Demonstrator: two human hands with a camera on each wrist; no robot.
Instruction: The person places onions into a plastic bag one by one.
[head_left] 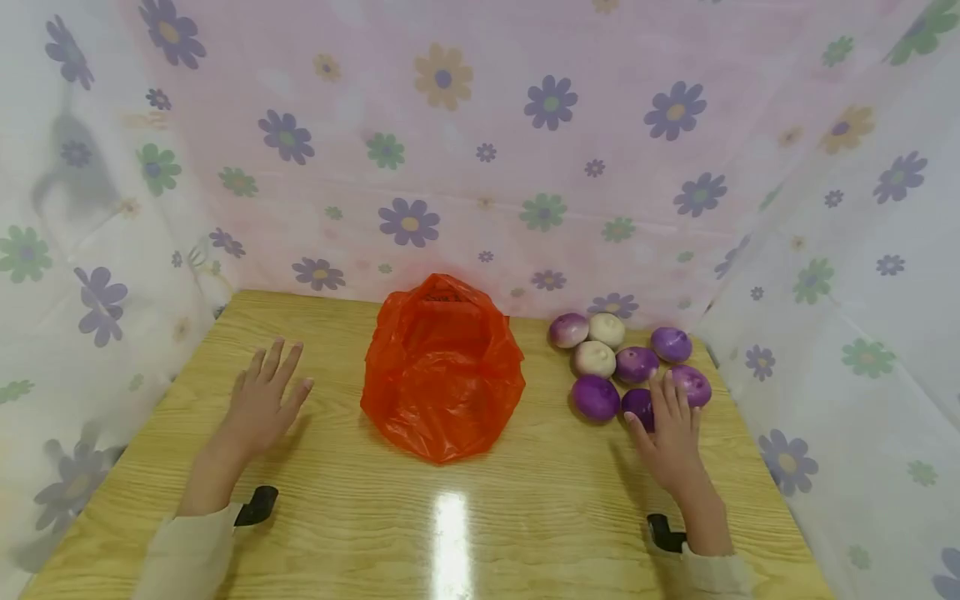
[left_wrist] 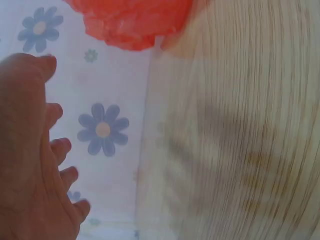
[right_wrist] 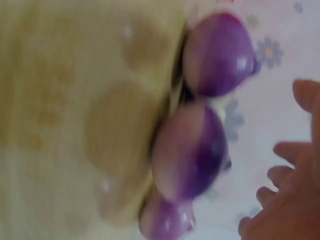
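Observation:
My right hand (head_left: 672,437), fingers spread, hovers over the near side of a cluster of onions. Its fingertips overlap a dark purple onion (head_left: 637,405) and a lighter purple one (head_left: 692,386) in the head view. Several purple onions, among them one at the near left (head_left: 596,398), lie with two white onions (head_left: 595,360). The right wrist view has a purple onion (right_wrist: 189,152) close by, apart from the fingers. A red plastic bag (head_left: 450,392) stands mid-table with its mouth gaping. To its left my left hand (head_left: 262,408) is held above the wood, holding nothing.
The wood-grain table (head_left: 360,533) has a bright glare streak near its front. Flower-print sheets (head_left: 480,167) enclose the back and both sides. Black wrist-worn pieces (head_left: 257,506) jut inward from both cuffs.

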